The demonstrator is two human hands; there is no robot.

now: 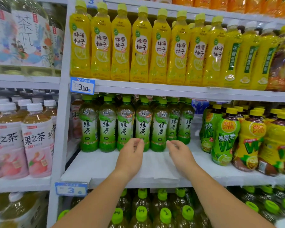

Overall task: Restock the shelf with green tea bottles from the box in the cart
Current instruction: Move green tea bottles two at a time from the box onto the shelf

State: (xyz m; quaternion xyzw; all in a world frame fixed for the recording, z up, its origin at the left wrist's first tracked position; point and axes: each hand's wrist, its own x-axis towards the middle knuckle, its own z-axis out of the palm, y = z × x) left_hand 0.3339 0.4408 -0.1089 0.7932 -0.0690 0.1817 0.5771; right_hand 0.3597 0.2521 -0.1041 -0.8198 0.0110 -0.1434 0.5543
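Observation:
Several green tea bottles [125, 124] with green caps and white-green labels stand in rows toward the back of the white middle shelf [95, 165]. My left hand [132, 155] reaches over the shelf's bare front, fingers loosely curled just in front of the bottle row, holding nothing. My right hand [179, 153] is beside it, fingers apart, near the base of a front bottle [160, 127], also holding nothing. The box and the cart are out of view.
Yellow honey-citrus bottles [141, 45] fill the shelf above. Yellow-green lemon tea bottles [224, 137] crowd the right of the middle shelf. Pink peach tea bottles [34, 139] stand in the left bay. Green-capped bottles [141, 214] fill the shelf below. Blue price tags [82, 85] hang on the shelf edges.

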